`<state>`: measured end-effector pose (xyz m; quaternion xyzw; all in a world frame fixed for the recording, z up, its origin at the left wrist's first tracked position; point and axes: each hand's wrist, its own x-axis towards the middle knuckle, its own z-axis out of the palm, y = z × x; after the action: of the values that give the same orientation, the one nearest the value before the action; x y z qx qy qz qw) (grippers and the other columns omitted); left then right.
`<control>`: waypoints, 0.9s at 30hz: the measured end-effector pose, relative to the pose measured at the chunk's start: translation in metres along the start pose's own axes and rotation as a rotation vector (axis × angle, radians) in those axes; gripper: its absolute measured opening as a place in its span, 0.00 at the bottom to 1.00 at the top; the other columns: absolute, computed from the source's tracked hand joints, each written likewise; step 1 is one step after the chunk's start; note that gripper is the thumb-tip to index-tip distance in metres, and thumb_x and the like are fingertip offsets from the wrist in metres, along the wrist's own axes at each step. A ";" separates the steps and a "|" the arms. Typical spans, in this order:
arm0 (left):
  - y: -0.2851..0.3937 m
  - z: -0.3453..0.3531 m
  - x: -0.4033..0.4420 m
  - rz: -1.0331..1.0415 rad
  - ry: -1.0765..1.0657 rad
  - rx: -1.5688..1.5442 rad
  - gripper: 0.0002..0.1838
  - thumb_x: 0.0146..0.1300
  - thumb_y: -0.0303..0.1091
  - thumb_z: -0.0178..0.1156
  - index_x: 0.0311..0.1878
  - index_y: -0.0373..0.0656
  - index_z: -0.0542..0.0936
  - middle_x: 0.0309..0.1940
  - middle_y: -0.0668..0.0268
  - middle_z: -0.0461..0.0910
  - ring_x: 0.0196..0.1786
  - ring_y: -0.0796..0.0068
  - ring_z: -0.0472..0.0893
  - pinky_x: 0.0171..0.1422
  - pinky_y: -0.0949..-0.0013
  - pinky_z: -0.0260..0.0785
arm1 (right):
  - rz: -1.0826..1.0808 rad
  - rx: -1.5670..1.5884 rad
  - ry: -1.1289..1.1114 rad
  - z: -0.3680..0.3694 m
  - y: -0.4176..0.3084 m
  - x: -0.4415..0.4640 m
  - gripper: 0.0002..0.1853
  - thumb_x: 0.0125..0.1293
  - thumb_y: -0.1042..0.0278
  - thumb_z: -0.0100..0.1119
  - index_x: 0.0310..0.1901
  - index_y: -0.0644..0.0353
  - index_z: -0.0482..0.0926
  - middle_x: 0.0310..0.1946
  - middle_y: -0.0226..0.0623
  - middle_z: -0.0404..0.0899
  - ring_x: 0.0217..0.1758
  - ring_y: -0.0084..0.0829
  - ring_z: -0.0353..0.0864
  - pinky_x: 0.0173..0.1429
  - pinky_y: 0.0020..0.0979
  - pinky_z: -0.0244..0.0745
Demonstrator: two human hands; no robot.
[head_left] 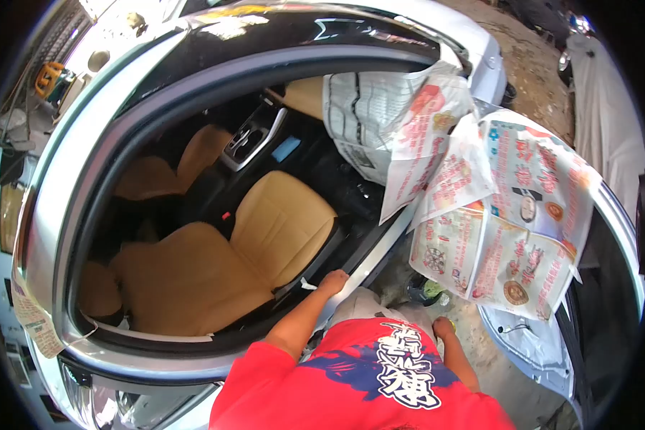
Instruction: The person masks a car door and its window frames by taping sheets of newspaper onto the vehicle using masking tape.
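My left hand (pixel 333 282) is closed at the silver door sill (pixel 369 265) of the car, its fingers bunched. A small white scrap (pixel 308 284) shows right beside it, at the foot of the tan front seat (pixel 283 222). Whether the fingers grip the sill or something small is not visible. Lower and to the right, my right hand (pixel 444 327) hangs by my leg with its fingers curled. A speck of yellow-green shows at its edge, too small to name. The open car door is covered with a printed paper sheet (pixel 530 215).
More printed paper (pixel 430 129) hangs around the front of the door opening. A silver-framed centre console (pixel 251 140) and a blue item (pixel 286 149) lie inside the car. A dark container with something green (pixel 431 289) stands on the floor between sill and door.
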<state>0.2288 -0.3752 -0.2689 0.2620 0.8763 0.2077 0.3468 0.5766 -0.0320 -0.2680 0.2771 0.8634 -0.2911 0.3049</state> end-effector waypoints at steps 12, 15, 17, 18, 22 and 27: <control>0.054 0.074 -0.042 0.044 -0.327 -0.327 0.24 0.72 0.50 0.54 0.56 0.40 0.83 0.53 0.52 0.84 0.60 0.55 0.81 0.66 0.56 0.71 | -0.422 0.717 -0.153 -0.160 -0.197 -0.017 0.14 0.71 0.76 0.46 0.50 0.69 0.82 0.40 0.38 0.86 0.37 0.30 0.89 0.45 0.29 0.81; 0.043 0.046 -0.047 0.053 -0.410 -0.298 0.25 0.72 0.52 0.54 0.57 0.40 0.82 0.54 0.51 0.84 0.61 0.54 0.81 0.67 0.58 0.70 | -0.656 0.801 0.098 -0.264 -0.279 -0.047 0.13 0.73 0.73 0.49 0.51 0.67 0.82 0.38 0.34 0.84 0.35 0.25 0.85 0.46 0.28 0.79; 0.029 0.018 -0.044 0.004 -0.195 -0.210 0.26 0.71 0.54 0.54 0.57 0.41 0.83 0.56 0.50 0.83 0.62 0.51 0.80 0.68 0.56 0.70 | -0.781 0.771 0.327 -0.331 -0.319 -0.057 0.13 0.76 0.65 0.57 0.52 0.65 0.84 0.37 0.34 0.84 0.34 0.23 0.83 0.43 0.28 0.77; 0.013 0.010 -0.041 -0.014 -0.096 -0.187 0.26 0.71 0.53 0.54 0.57 0.40 0.83 0.56 0.49 0.83 0.63 0.50 0.80 0.67 0.56 0.70 | -0.865 0.748 0.435 -0.366 -0.339 -0.064 0.14 0.74 0.66 0.57 0.54 0.63 0.84 0.36 0.33 0.84 0.38 0.22 0.83 0.44 0.29 0.77; -0.021 -0.042 -0.037 -0.176 0.074 -0.225 0.24 0.71 0.52 0.54 0.55 0.40 0.83 0.55 0.48 0.83 0.61 0.49 0.81 0.66 0.53 0.71 | -0.967 0.442 1.076 -0.502 -0.399 -0.072 0.20 0.73 0.64 0.58 0.62 0.63 0.79 0.50 0.44 0.83 0.57 0.35 0.81 0.63 0.35 0.73; -0.073 -0.041 -0.043 -0.202 -0.027 -0.232 0.22 0.72 0.51 0.54 0.49 0.40 0.83 0.48 0.48 0.85 0.55 0.47 0.82 0.59 0.50 0.72 | -0.842 0.334 1.382 -0.659 -0.441 -0.004 0.29 0.67 0.59 0.64 0.66 0.64 0.74 0.52 0.56 0.77 0.51 0.50 0.80 0.58 0.42 0.74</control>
<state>0.2030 -0.4655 -0.2600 0.1335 0.8636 0.2680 0.4057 0.0493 0.1113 0.3068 0.0886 0.8332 -0.2693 -0.4748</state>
